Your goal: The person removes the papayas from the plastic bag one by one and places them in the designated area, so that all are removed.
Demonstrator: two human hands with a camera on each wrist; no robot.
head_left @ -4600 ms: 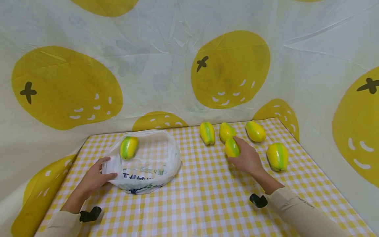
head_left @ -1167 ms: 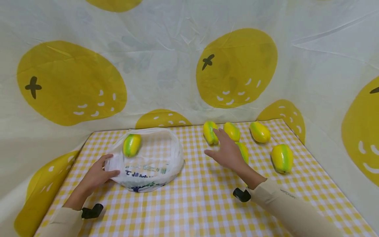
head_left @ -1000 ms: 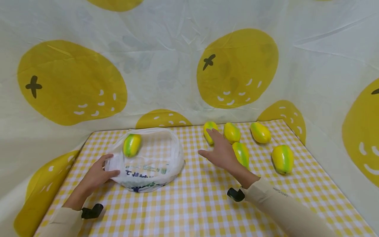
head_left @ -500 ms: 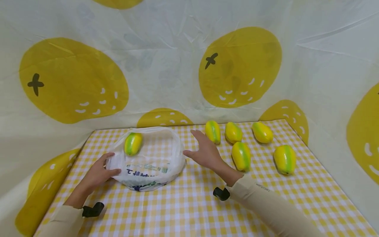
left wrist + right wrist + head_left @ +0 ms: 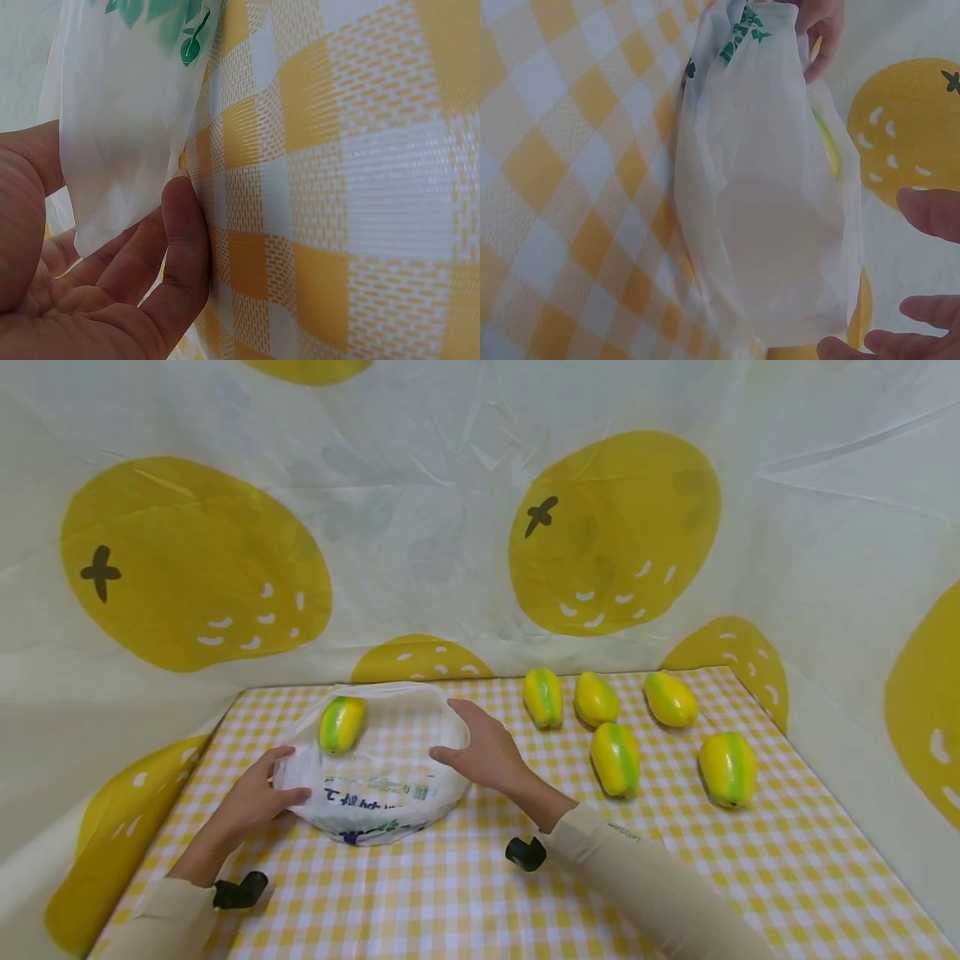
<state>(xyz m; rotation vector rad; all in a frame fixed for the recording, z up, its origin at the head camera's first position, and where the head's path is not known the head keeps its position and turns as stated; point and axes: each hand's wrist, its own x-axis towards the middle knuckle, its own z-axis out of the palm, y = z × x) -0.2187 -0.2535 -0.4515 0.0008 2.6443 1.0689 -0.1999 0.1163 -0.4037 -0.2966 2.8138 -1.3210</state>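
A thin white plastic bag [image 5: 352,822] with dark printed letters lies at the left of the table, its mouth spread wide. Inside, near its far left edge, is one glossy papaya-like fruit [image 5: 342,727], yellow with a green stripe. My left hand [image 5: 251,797] holds the bag's left rim between thumb and fingers; the left wrist view shows the film running down into the curled fingers [image 5: 184,232]. At the opposite rim is my right hand [image 5: 487,747], fingers spread, thumb over the mouth, holding no fruit. In the right wrist view its fingertips [image 5: 922,307] stand apart around the rim.
Several more yellow-green fruits lie to the right, one of them a front fruit [image 5: 615,760] closer to me and another, the rightmost fruit [image 5: 727,768], farther out. A checked cloth [image 5: 450,902] covers the table. A white printed curtain [image 5: 420,552] rises behind and at both sides.
My right hand has let go of a fruit, which now lies among the others on the right. It has moved left to the bag's right rim. The left hand stays at the bag.
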